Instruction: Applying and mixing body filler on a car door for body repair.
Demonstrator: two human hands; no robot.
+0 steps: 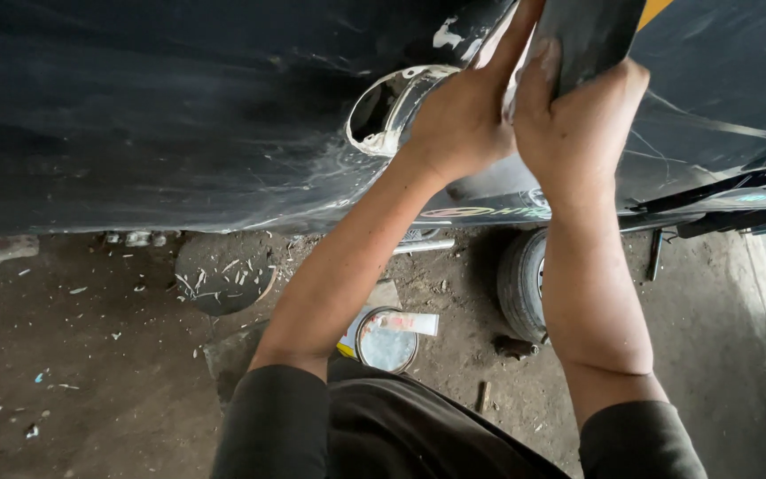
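both hands were up on the black car body (179, 115), just beside the round filler opening (389, 108). right hand (578, 124) clamped a flat grey spreader (591, 35), left hand (463, 120) pressed beside it, grip hidden, couldn't tell. an open tin (386, 341) sat on the floor below the opening, near the wheel (522, 284).

I have one head view only, looking steeply down and forward, close over both forearms to the black car body panel (179, 106) and dirt floor (90, 372).
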